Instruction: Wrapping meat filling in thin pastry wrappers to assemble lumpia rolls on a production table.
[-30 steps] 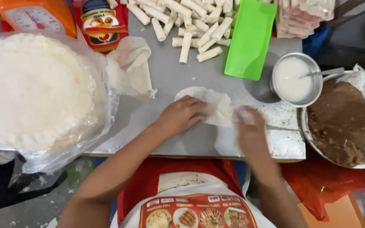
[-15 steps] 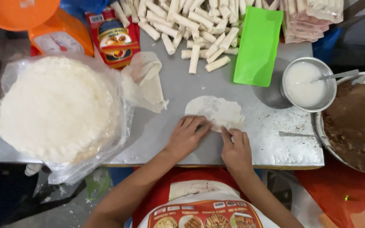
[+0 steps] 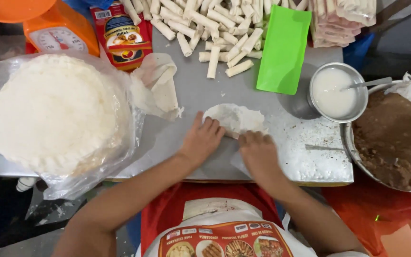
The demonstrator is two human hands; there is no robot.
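Note:
A thin white wrapper [image 3: 236,117] lies on the grey table with its near edge rolled up. My left hand [image 3: 202,139] presses its fingertips on the wrapper's left near edge. My right hand [image 3: 259,151] sits beside it, fingers curled over the rolled near edge on the right. Both hands rest on the same roll, side by side.
A stack of round wrappers in a clear plastic bag [image 3: 53,112] lies left. Several finished white rolls [image 3: 205,28] are piled at the back beside a green scraper [image 3: 284,50]. A metal bowl of white paste [image 3: 336,91] and a pan of brown filling [image 3: 393,140] sit right. An orange scale [image 3: 58,33] stands at the back left.
My right hand has come in from the right to the wrapper. Both hands now press its near edge, which has been folded and rolled up, and the wrapper looks narrower.

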